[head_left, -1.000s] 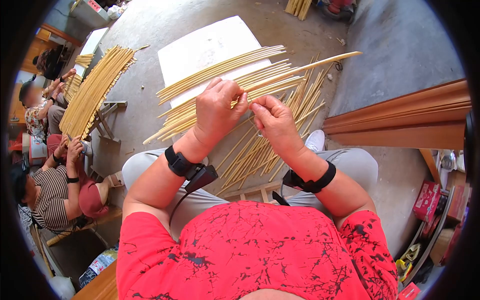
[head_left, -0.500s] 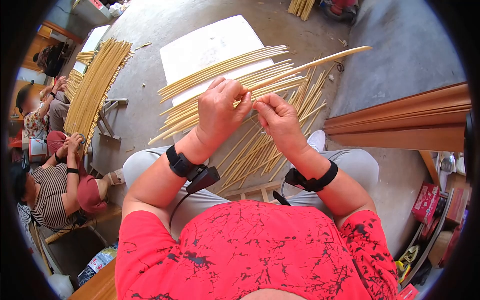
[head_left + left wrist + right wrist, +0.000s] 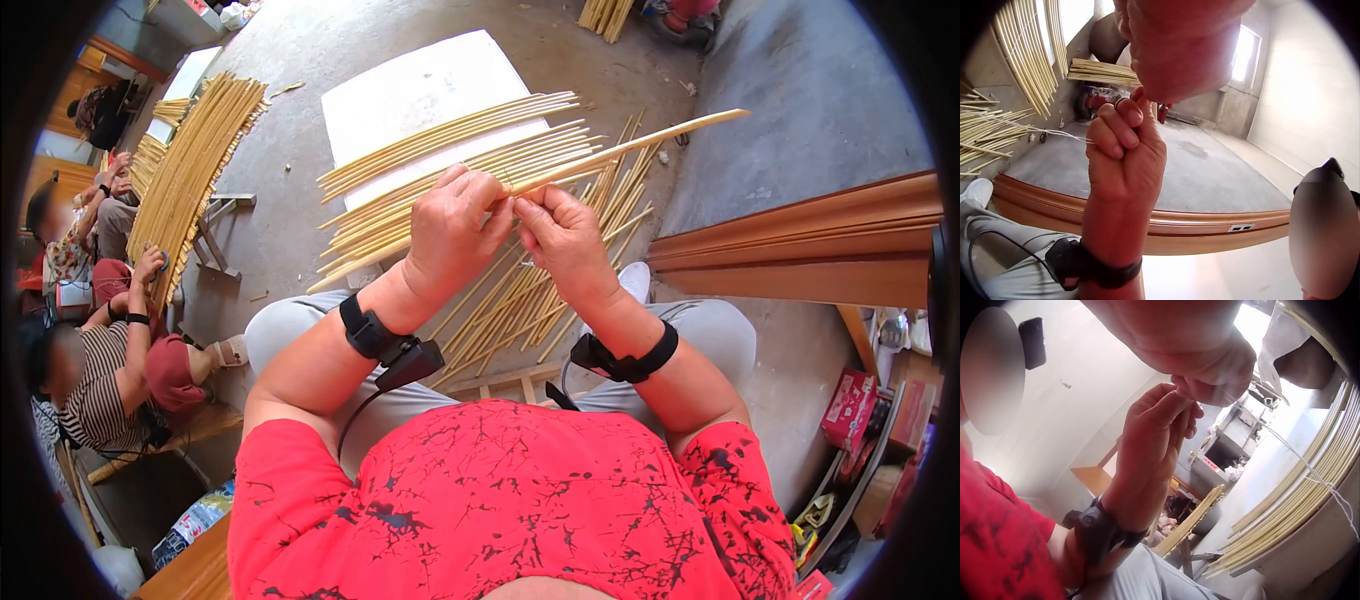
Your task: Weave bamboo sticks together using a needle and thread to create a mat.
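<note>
Both hands meet fingertip to fingertip in front of the body. My left hand (image 3: pixel 450 235) has its fingers curled, thumb and forefinger pinching at the meeting point. Close against it, my right hand (image 3: pixel 568 245) pinches too, its other fingers folded. White string (image 3: pixel 1054 132) runs to the right hand's folded fingers in the left wrist view; its strands (image 3: pixel 1300 456) reach up to the hands in the right wrist view. A thicker pale stick (image 3: pixel 655 137) passes just beyond the fingertips, over a row of thin sticks (image 3: pixel 400 160). What the left fingertips pinch is mostly hidden.
The row lies across a white board (image 3: pixel 420 90). Loose sticks (image 3: pixel 530 310) are heaped on the floor before the knees. At left, two people sit by a long stick mat (image 3: pixel 195 165) on a stand. A wooden door frame (image 3: pixel 800 245) stands at right.
The thicker stick has shifted rightward, its right end rising and then dipping. My hands have moved slightly right and closer together, still pinching. At left, the seated people's hands have moved.
</note>
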Motion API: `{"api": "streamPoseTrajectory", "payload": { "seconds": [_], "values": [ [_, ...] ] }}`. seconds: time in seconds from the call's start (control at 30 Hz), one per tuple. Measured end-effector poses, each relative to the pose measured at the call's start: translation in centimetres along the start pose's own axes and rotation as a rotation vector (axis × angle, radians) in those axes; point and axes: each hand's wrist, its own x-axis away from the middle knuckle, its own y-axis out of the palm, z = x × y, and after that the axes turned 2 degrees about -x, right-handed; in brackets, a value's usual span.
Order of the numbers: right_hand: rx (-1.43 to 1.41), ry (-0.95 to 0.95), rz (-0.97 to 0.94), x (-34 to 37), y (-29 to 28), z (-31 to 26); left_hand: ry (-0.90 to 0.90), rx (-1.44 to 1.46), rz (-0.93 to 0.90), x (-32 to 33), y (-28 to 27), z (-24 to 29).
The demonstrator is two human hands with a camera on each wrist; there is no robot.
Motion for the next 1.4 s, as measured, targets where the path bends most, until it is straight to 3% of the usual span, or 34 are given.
{"api": "streamPoseTrajectory", "payload": {
  "seconds": [0.13, 0.57, 0.77, 0.87, 0.93, 0.97, 1.0, 1.07, 1.1, 1.13, 1.2, 1.27, 1.37, 1.4],
  "values": [
    [-0.085, 0.116, -0.009, -0.3, -0.8, -0.5, 0.047, 0.020, 0.005, -0.2, 0.0, 0.0],
    [-0.012, 0.090, 0.135, -0.4, 0.3, 0.3, 0.087, -0.006, -0.006, 0.1, 0.2, -0.2],
    [-0.147, 0.057, 0.149, -0.9, 0.0, 0.9, 0.058, -0.012, -0.051, 0.7, 0.9, 0.0],
    [-0.125, 0.111, 0.085, -1.3, -0.6, 0.1, 0.039, -0.046, -0.086, 0.6, 1.1, -1.1],
    [0.177, 0.280, 0.015, -1.8, -1.5, -1.5, 0.029, -0.090, -0.108, 0.5, 0.9, -1.9],
    [0.698, 0.015, -0.126, -2.3, -3.2, -1.5, 0.029, -0.086, -0.099, 0.3, 0.7, -2.0],
    [0.699, 0.016, -0.128, -2.2, -4.1, -1.3, 0.029, -0.083, -0.090, 0.3, 0.7, -2.2],
    [1.157, -0.681, 0.173, -1.3, -4.0, -3.0, 0.028, -0.084, -0.083, 0.5, 1.0, -2.3],
    [1.125, -0.984, 0.188, -2.6, -3.4, -3.4, 0.060, -0.082, -0.103, 0.6, 1.1, -2.1],
    [1.126, -0.984, 0.188, -2.6, -3.2, -3.0, 0.093, -0.083, -0.122, 0.7, 1.1, -2.0],
    [0.982, -0.673, -0.120, -2.4, -3.3, -2.1, 0.112, -0.059, -0.125, 0.7, 1.3, -1.7],
    [1.012, -0.727, -0.112, -2.5, -3.1, -1.8, 0.120, -0.051, -0.121, 1.0, 1.2, -1.4],
    [0.937, -0.673, -0.096, -2.6, -2.8, -0.6, 0.112, -0.060, -0.137, 1.4, 1.3, -1.1],
    [0.874, -0.578, -0.055, -2.5, -2.6, -0.5, 0.119, -0.055, -0.136, 1.6, 1.4, -1.1]
  ]
}}
